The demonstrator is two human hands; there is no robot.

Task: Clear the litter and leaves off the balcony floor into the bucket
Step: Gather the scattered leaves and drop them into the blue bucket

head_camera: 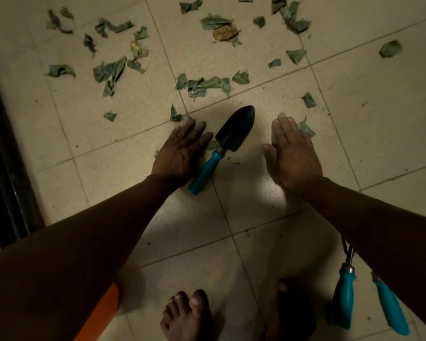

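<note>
The scene is dim and warm-toned. The brightest patch lies on the tiled floor (244,190) between the two forearms, as if lit from above near the person. Both forearms are nearly black in shadow, and the near left corner falls dark. Far leaves (202,84) look soft and slightly blurred, and tile lines bend toward the edges.

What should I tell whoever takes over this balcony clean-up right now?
Left hand: open, flat, beside the trowel.
Right hand: open, holding nothing.
Trowel lies on the tiled floor between the hands.
Leaves are scattered across the tiles ahead.
Two more teal-handled tools lie under the right arm.
Orange object, possibly the bucket, at lower left.
Done: none visible. Left: gather all the leaves.
</note>
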